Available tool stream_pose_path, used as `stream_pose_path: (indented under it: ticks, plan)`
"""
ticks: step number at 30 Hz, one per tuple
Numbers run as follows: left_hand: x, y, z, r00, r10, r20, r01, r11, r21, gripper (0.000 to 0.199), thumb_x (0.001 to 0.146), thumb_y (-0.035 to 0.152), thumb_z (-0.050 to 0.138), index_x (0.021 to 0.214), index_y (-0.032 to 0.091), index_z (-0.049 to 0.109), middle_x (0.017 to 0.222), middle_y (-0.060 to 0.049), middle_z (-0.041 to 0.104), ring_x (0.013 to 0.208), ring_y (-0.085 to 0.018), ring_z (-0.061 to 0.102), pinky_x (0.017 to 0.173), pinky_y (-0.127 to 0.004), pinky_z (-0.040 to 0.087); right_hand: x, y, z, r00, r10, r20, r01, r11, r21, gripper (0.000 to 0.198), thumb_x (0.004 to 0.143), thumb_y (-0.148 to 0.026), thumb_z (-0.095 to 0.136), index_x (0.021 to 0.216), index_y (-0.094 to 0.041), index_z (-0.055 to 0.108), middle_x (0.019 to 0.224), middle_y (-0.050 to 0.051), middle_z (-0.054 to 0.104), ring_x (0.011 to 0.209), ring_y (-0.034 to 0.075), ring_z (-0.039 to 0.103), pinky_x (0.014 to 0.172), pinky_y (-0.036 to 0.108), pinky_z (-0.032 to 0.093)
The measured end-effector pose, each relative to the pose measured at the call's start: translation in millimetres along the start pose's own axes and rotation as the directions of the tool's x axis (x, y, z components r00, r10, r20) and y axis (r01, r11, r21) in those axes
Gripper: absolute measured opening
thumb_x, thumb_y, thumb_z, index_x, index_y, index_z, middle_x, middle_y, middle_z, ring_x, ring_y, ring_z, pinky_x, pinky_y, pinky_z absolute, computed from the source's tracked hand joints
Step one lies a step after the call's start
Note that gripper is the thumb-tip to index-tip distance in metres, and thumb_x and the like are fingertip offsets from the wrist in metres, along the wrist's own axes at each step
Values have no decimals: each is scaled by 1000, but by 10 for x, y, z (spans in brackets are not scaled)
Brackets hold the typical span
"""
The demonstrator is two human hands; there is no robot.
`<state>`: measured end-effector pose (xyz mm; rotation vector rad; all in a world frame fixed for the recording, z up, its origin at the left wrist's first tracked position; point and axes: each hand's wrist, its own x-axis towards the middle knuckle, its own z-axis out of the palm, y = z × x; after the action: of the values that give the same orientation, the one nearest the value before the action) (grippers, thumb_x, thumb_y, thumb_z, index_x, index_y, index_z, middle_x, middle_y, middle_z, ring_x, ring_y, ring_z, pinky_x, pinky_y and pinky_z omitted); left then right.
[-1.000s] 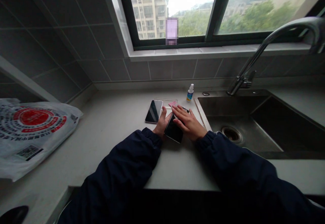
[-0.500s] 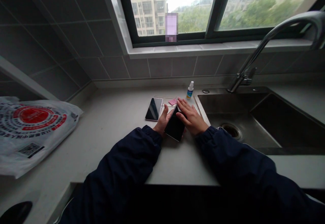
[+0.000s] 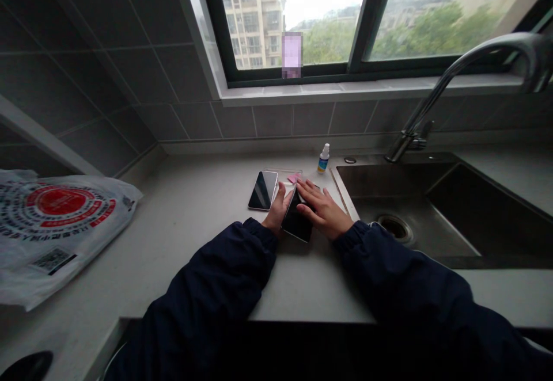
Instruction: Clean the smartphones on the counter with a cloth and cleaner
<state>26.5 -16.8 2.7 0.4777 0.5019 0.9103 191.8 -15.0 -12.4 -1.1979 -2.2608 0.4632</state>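
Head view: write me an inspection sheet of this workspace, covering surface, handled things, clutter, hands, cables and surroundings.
Surface: pale countertop, with a sink set in at right.
Handled things: held phone, dark screen up; second phone lying left of it.
Clutter: pink piece and small bottle beyond the hands; printed plastic bag at far left; dark object cut off at lower left.
Hands: left hand grips the held phone's left side; right hand lies flat over its screen, underside hidden.
Cables: nothing seen.
Surroundings: window ahead, grey tiled walls, faucet behind the sink.
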Motion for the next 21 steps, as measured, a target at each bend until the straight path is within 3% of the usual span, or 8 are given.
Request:
stream_pose_path:
  ticks: [5,10,16,21]
  plan:
    - [30,13,-22,999,0,-38,-2,999,-45,93,96,75,18,137,1,58,113,-22,73,116,-30,69,109,-41,47,-72,-209,3,979,-194,62,192,981,35,60,102,-51,48,157,-31,37,162,10,38,153,34,29,119,73,15]
    - [43,21,-90,994,-13,-106,7,999,-50,98,90,82,28,119,-3,67,97,-25,75,102,-34,74,102,-43,53,-111,-326,-20,952,-294,83,289,955,68,53,101,-46,53,152,-33,45,155,8,50,149,33,39,120,72,10]
    - [45,21,-81,998,-62,21,63,995,-74,92,96,75,21,141,3,55,117,-23,72,116,-33,68,111,-46,44,-64,-203,1,986,-166,23,167,986,-12,50,104,-42,43,154,-32,43,159,9,43,151,32,34,119,73,14]
    - [25,4,-60,996,-45,79,41,998,47,82,98,71,22,155,15,40,129,-18,68,121,-32,65,112,-48,43,-3,-24,-7,997,0,-81,-6,997,-79,57,105,-46,39,159,-31,33,165,9,33,155,32,26,118,74,16]
